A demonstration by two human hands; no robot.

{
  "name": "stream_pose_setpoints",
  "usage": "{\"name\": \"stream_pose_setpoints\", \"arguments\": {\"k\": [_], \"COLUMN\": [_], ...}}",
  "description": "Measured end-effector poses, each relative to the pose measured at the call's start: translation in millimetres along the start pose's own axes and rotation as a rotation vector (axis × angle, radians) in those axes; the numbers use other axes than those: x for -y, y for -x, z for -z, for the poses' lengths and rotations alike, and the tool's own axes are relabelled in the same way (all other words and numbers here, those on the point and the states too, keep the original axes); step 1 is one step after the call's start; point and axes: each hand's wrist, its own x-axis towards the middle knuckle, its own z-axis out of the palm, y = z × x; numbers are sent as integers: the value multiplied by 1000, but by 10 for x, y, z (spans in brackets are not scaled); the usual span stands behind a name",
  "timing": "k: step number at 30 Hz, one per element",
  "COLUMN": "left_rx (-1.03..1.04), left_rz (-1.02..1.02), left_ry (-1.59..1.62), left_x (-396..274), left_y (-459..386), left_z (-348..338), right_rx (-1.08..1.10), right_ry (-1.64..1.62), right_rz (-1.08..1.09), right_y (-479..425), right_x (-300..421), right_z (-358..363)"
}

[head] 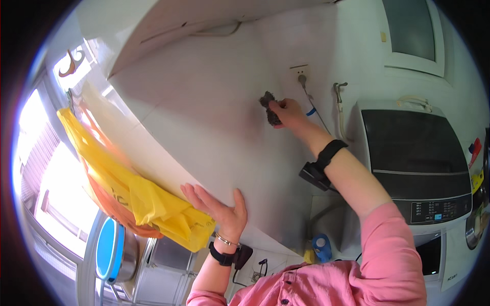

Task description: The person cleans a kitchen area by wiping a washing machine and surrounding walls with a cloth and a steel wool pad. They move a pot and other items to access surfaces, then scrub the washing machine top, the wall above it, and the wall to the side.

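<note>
A dark, mesh-like scouring pad (273, 117), probably steel wool, is gripped in the fingers of my right hand (289, 114). The pad is at the white tiled wall (214, 114), near its inner corner. My left hand (226, 212) holds nothing; its fingers are apart and it lies against the wall near the outer edge. Yellow plastic bags (153, 199) hang just left of that hand, partly behind its wrist. Both wrists wear black straps with small devices.
A plug sits in the wall socket (302, 72), its cord running down behind my right forearm. Beside it are a tap (338, 90) and a top-loading washing machine (417, 145). A blue bottle (322, 248) stands low by the wall. At lower left is a blue-topped metal container (111, 248).
</note>
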Motion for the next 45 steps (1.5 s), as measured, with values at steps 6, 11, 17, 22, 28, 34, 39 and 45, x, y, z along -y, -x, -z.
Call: {"name": "stream_pose_setpoints", "arguments": {"k": [6, 11, 17, 22, 28, 34, 39, 45], "left_rx": [-5, -35, -26, 0, -47, -56, -93, -74], "left_rz": [4, 1, 38, 90, 227, 38, 119, 130], "left_ry": [-19, -92, -151, -173, 31, -147, -74, -32], "left_x": [-38, -91, -167, -139, -343, -194, -115, 62], "left_y": [-9, -26, -53, 1, -77, -67, -35, 78], "left_z": [67, 53, 39, 68, -74, 31, -56, 6], "right_rx": [-276, -615, -838, -1134, -1306, -1186, -764, -549], "right_ry": [-70, 304, 546, 420, 425, 1003, 1637, 1169], "right_rz": [87, 308, 326, 431, 487, 698, 686, 763], "right_y": [-684, -1310, -2017, -2356, -2621, -3034, -3135, -2989], "right_x": [-120, -255, 8, 366, 710, 937, 752, 232], "right_z": [-73, 136, 746, 1633, 2422, 2090, 1230, 1149]}}
